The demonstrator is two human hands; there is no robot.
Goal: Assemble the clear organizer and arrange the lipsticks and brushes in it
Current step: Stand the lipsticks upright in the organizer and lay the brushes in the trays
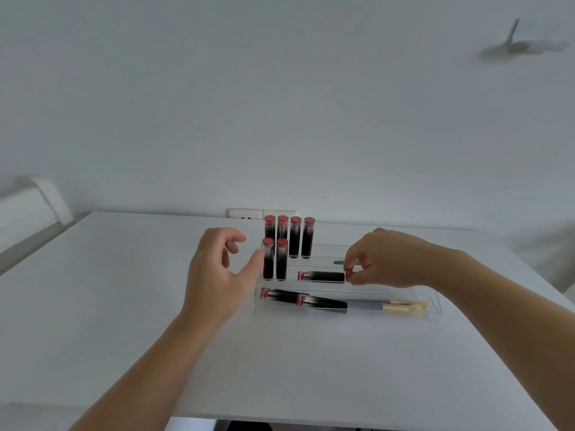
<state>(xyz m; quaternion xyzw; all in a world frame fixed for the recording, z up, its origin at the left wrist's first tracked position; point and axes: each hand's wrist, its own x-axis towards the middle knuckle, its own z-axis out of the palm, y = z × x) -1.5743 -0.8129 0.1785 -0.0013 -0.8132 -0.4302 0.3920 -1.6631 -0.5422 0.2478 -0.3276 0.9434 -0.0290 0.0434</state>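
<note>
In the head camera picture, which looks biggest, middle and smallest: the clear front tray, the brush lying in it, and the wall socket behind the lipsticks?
1. Clear front tray, the longest by far.
2. Brush, though a lipstick hides part of its handle.
3. Wall socket, smallest as seen, but it sits farther from the camera, so its true size is unsure.

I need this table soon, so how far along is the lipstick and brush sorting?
Well underway. Six lipsticks already stand upright in the clear organizer. The right hand pinches the end of a lying lipstick in the middle tier; the left hand hovers open by the standing ones. Left: two lipsticks and the brushes still lie in the front tray.
</note>
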